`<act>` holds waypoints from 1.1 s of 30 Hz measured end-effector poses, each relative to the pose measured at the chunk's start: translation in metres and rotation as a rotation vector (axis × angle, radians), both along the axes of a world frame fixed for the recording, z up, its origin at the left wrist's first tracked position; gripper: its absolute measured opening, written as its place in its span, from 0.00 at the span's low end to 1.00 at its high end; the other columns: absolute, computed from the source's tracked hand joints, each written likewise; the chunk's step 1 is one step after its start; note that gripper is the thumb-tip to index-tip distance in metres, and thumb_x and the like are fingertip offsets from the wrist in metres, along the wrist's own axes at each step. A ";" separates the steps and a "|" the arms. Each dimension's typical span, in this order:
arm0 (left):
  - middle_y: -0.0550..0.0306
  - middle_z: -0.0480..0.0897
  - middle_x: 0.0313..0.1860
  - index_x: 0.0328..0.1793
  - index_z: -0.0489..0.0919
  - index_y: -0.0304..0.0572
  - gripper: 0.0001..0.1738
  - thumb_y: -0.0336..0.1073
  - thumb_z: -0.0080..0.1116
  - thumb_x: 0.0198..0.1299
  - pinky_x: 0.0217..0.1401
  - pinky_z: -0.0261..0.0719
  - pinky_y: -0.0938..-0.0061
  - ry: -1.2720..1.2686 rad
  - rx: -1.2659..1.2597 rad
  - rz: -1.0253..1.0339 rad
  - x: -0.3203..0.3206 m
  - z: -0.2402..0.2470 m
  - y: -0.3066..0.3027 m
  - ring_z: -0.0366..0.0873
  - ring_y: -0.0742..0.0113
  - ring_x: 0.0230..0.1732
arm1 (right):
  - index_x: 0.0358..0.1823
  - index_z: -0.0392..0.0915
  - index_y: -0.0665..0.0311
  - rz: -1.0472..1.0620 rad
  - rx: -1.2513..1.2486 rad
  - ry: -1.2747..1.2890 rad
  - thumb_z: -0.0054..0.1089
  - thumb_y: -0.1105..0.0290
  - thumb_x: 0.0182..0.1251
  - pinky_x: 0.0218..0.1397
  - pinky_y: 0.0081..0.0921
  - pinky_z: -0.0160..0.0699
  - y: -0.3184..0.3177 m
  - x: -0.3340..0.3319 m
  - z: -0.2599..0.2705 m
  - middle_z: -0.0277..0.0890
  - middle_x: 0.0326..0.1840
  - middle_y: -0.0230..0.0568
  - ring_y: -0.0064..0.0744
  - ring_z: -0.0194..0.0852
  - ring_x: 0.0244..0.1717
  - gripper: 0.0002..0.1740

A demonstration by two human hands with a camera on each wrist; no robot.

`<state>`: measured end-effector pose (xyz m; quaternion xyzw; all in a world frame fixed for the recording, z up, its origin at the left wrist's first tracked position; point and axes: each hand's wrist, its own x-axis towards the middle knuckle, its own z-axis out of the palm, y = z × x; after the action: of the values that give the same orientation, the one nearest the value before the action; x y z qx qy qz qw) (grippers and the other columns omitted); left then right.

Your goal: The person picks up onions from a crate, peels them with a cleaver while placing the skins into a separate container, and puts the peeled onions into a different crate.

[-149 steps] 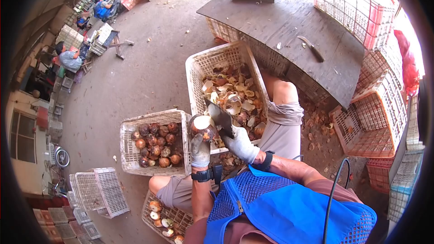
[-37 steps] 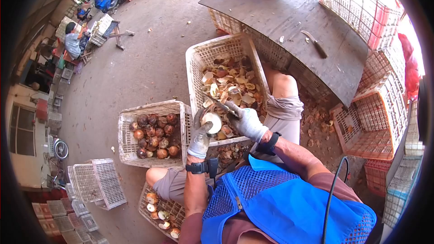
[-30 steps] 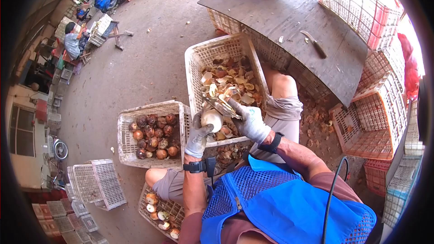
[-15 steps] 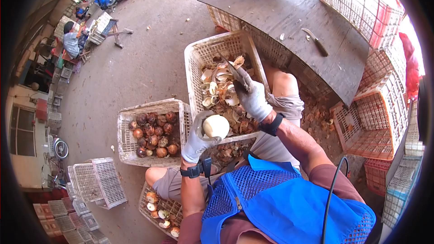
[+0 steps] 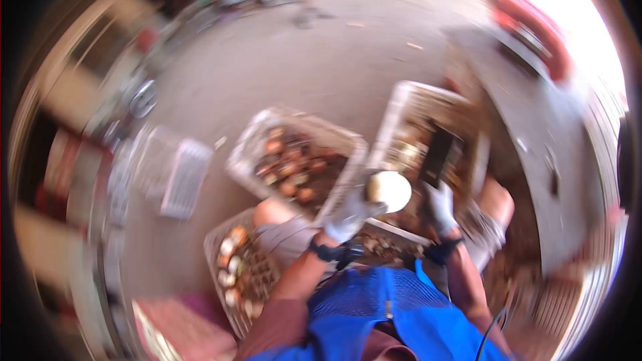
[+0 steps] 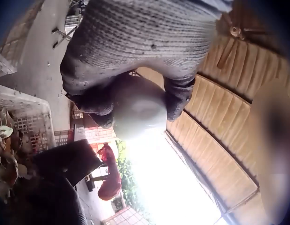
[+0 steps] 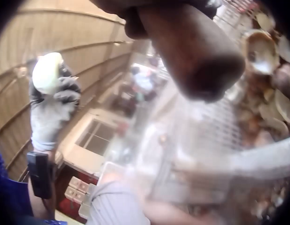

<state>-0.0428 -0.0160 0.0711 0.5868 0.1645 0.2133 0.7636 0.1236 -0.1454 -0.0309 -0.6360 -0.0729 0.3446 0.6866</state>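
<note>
In the blurred head view my gloved left hand [image 5: 351, 214] grips a smooth, pale peeled bulb [image 5: 390, 192]. The left wrist view shows the fingers curled round that bulb [image 6: 139, 105] from both sides. My gloved right hand [image 5: 439, 208] holds a dark, broad blade [image 5: 441, 156] over the crate of peelings [image 5: 400, 97]. A thick wooden handle [image 7: 192, 51] juts from the right hand's dark fingers in the right wrist view. Blade and bulb are apart.
Brown unpeeled bulbs lie in a crate [image 5: 251, 135] at centre left. A lower crate [image 5: 215, 264] by the left leg holds partly white bulbs. To the right stands a grey table [image 5: 562, 180] with a knife on it; stacked crates [image 5: 184, 177] are at left.
The head view has swung, shifting the scene. Peel has come away from the bulb, which was brown-sided and now looks pale all round. The left hand has lifted it away from the blade.
</note>
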 end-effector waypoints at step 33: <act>0.62 0.77 0.32 0.43 0.79 0.56 0.11 0.48 0.64 0.60 0.35 0.78 0.70 -0.416 -0.061 2.003 -0.687 0.022 0.026 0.75 0.64 0.30 | 0.33 0.77 0.64 0.293 -0.173 -0.090 0.59 0.67 0.55 0.23 0.27 0.67 0.006 0.012 -0.126 0.70 0.25 0.33 0.29 0.68 0.19 0.08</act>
<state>-0.7301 0.0103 0.0927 0.1117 0.4488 0.8468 0.2628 0.1358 -0.1399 -0.1565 -0.6900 -0.1654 0.4171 0.5680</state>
